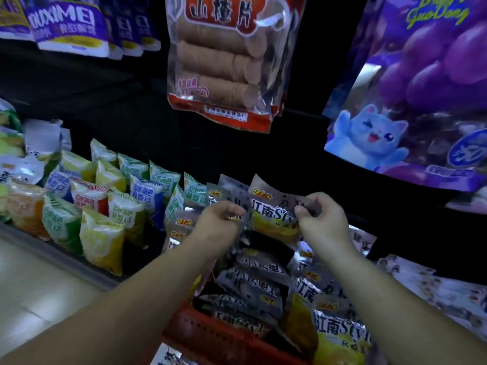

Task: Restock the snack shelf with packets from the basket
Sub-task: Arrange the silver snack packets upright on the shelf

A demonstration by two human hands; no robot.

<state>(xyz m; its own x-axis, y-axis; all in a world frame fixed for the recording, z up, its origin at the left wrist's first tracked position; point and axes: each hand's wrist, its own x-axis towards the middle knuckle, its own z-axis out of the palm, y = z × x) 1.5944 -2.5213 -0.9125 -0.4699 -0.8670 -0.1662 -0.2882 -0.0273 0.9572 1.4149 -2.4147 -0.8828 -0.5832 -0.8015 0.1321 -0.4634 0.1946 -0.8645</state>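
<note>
Down at the lower shelf (66,255), both hands hold one grey-and-yellow packet (274,214) upright among the few standing there. The left hand (218,222) pinches its left edge and the right hand (324,219) its upper right corner, fingers curled. Below them the red basket (210,335) holds a heap of matching packets (253,285) (so I'd judge plenty is left).

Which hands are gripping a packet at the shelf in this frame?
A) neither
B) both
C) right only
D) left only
B: the left hand and the right hand each pinch the edge of a grey packet above the red basket.
</note>
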